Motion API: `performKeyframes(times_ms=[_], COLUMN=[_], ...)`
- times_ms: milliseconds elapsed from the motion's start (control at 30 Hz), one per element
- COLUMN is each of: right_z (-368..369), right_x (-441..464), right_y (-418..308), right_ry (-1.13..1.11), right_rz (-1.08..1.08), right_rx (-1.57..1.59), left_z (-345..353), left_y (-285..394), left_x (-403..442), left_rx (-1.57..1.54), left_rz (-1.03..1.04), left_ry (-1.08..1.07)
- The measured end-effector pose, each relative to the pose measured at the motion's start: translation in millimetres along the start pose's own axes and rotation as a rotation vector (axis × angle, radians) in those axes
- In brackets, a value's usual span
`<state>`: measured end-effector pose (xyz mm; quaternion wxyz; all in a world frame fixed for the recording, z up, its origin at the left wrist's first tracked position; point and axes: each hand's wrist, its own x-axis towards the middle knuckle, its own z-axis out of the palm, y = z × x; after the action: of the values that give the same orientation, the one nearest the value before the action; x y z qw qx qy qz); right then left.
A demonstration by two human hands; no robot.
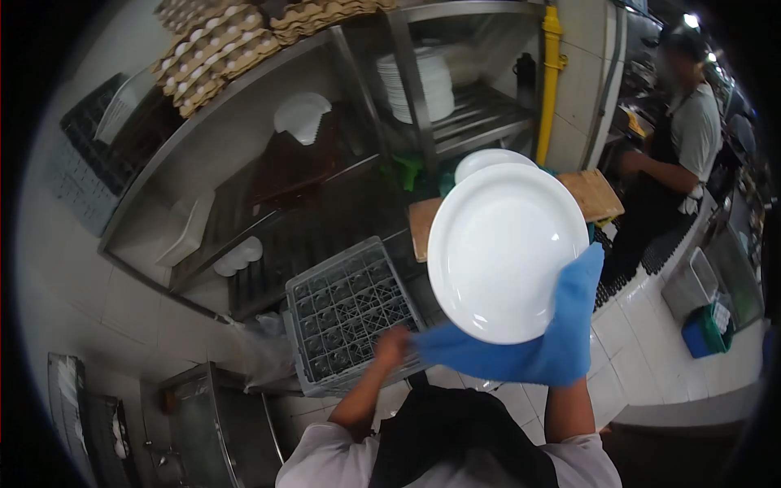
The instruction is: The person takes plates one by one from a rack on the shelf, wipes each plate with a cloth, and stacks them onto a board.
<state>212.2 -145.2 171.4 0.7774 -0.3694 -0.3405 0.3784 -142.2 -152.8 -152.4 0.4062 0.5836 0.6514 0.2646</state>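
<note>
A large white oval plate (pixel 504 252) is held up in front of me, its glossy face towards the camera. A blue cloth (pixel 573 325) lies over the plate's right edge and stretches to the left below it. My right hand (pixel 576 346) is covered by the cloth and grips the plate's lower right edge through it; its fingers are hidden. My left hand (pixel 393 348), slightly blurred, is closed on the cloth's left end. It is beside a grey glass rack (pixel 297 325) holding several glasses. Behind the held plate, part of another white plate (pixel 488 160) shows above a wooden board (pixel 598 195).
A metal shelf unit (pixel 407 73) holds a plate stack (pixel 435 81) and other white dishes (pixel 301 114). Egg trays (pixel 215 53) are piled on top. A yellow pipe (pixel 549 89) runs down the wall. At the right stands another person (pixel 691 138), near a blue bin (pixel 700 335).
</note>
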Motion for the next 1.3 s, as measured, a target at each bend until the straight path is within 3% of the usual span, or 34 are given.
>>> performKeyframes(times_ms=[33,67,100,133,200,233,267,300,333,367,400,433,467,500,600,667,700,733,767,800,833,900,933,967,1000,1067,1133,1167,1200,1267,1300], right_z=[-36.6,-58.7,-25.9,-35.2,-58.3,-55.4,-47.0,-35.9,-24.2,-14.3,-9.1,-10.8,-16.9,-20.1,-31.9,-35.2,-29.9,-23.2,-13.1,-4.7,3.5,9.4,-2.2,-13.7,-25.2,-27.5,-25.2,-4.9,-7.3,-21.3,-18.2], right_x=[11.1,14.8,-2.7,-4.5,-10.1,-14.0,-20.5,-27.2,-33.8,-39.3,-42.8,-42.7,-40.7,-40.4,-47.0,-45.4,-51.2,-54.8,-50.4,-44.5,-37.6,-24.9,-14.4,-3.7,6.8,1.1,0.3,-4.3,-0.5,4.8,10.2], right_y=[12.6,17.7,-1.5,11.7,50.8,51.7,52.5,53.2,53.6,54.1,54.7,62.0,76.9,90.3,114.8,113.3,103.6,99.1,101.1,109.5,127.8,153.7,97.5,41.0,-15.7,29.2,71.8,66.2,69.6,80.9,74.9], right_ry=[-0.082,-0.177,0.019,0.02,-0.146,-0.158,-0.208,-0.257,-0.305,-0.351,-0.395,-0.413,-0.504,-0.588,-0.523,-0.478,-0.436,-0.394,-0.288,-0.287,0.007,0.583,0.111,-0.696,-1.224,-1.134,-0.958,-0.881,-0.89,-0.66,-0.554], right_rz=[-0.189,-0.37,-0.554,-0.551,-0.907,-0.901,-0.732,-0.565,-0.4,-0.235,-0.069,-0.067,-0.252,-0.445,-0.41,-0.384,-0.364,-0.348,-0.181,-0.188,-0.207,-0.232,-0.17,-0.365,-0.477,-0.557,-0.715,-0.5,-0.51,-0.368,-0.329], right_rx=[-0.441,-0.882,-1.004,-1.009,-1.041,-1.037,-0.935,-0.83,-0.724,-0.616,-0.508,-0.501,-0.672,-0.84,-0.708,-0.649,-0.819,-0.988,-0.861,-0.861,-0.73,-0.433,-0.849,-1.23,-1.151,-1.142,-1.134,-1.01,-1.014,-0.629,-0.722], left_z=[-17.3,-41.5,-62.2,-86.2,-114.0,-118.7,-127.8,-133.9,-140.2,-132.4,-120.9,-102.1,-86.1,-51.1,-35.4,-48.2,-51.4,-36.6,-16.8,-1.9,2.3,-24.0,-38.9,-56.6,-71.5,-85.2,-78.8,-72.9,-81.9,-106.1,-114.5], left_y=[-26.0,9.3,15.7,21.6,132.7,178.7,199.1,217.1,247.7,275.1,293.7,299.0,322.1,306.7,305.5,301.7,317.7,317.0,318.2,316.5,310.2,301.1,293.4,291.2,295.6,332.1,403.8,407.0,405.5,392.0,381.2], left_x=[-4.3,-18.2,-17.4,-12.1,-34.5,-41.4,-34.5,-27.5,-34.2,-33.0,-23.5,-6.2,-6.0,6.9,-9.7,11.4,12.5,6.5,0.7,-9.7,-28.2,-25.3,-24.1,-12.1,1.5,24.2,14.3,21.8,29.3,36.8,29.6], left_rx=[0.362,0.304,0.161,0.051,-0.045,-0.142,0.072,0.143,0.543,0.703,0.68,0.653,0.727,0.819,0.769,0.901,0.858,0.862,0.819,0.767,0.798,0.85,0.898,1.018,1.015,0.601,0.961,0.991,0.985,0.376,0.103], left_rz=[0.263,0.15,0.076,0.156,0.356,0.533,0.64,0.803,0.759,0.785,0.847,0.908,0.799,0.918,1.034,0.944,0.879,0.873,0.903,0.929,0.881,0.805,0.713,0.698,0.888,1.03,0.747,0.783,0.786,0.558,0.389], left_ry=[0.366,0.636,0.794,0.874,0.927,0.89,0.925,0.816,0.721,0.642,0.567,0.451,0.156,0.23,-0.277,0.059,0.244,0.231,0.113,-0.001,-0.19,-0.18,-0.17,0.059,0.34,0.083,-0.562,-0.655,-0.643,-0.692,-0.575])
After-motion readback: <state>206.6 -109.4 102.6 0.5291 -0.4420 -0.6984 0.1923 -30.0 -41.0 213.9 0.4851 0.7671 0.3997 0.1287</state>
